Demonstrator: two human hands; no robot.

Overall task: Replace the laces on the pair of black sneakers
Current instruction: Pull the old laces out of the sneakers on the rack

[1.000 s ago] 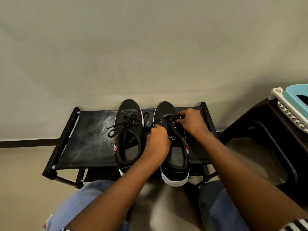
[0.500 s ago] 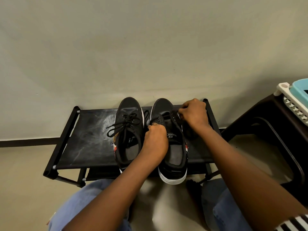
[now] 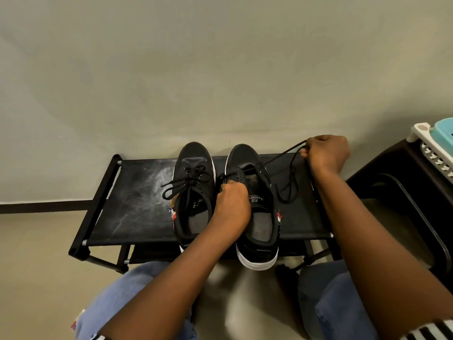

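Lace [image 3: 282, 158] pinched by raised right hand [image 3: 327, 152]; left hand [image 3: 232, 201] grips sneaker [image 3: 255, 204].

a low black fabric shelf on a black metal frame [image 3: 132, 200] stands on the beige floor [image 3: 36, 253] against the wall. two black canvas sneakers with white soles [image 3: 193, 192] [image 3: 259, 217] sit side by side on it, and a loose black lace [image 3: 289, 182] trails onto the fabric.
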